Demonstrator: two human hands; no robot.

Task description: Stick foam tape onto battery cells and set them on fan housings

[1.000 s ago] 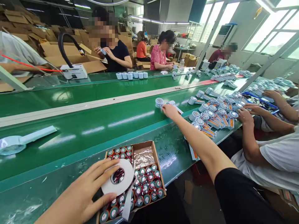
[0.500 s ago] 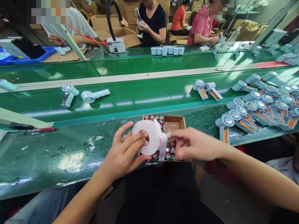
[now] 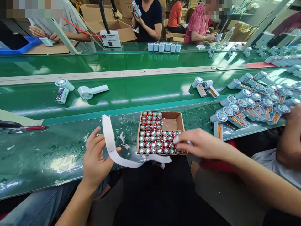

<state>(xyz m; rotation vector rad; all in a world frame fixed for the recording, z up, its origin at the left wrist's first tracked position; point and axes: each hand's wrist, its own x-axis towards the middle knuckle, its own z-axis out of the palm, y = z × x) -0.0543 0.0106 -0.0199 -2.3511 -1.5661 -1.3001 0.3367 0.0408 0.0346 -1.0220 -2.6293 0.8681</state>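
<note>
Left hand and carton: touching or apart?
Apart. The head view shows green bench between the left hand's thumb and the carton's near side wall.

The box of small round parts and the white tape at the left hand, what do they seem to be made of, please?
The box looks like matte cardboard, going by its plain brown, thin walls. The white tape looks smooth and low-gloss; it curves freely, so perhaps paper or thin foam, though I cannot tell which.

White tape (image 3: pixel 109 134), green belt (image 3: pixel 131 91), brown box (image 3: pixel 182 122), pink patterned shirt (image 3: pixel 196 23).
</note>
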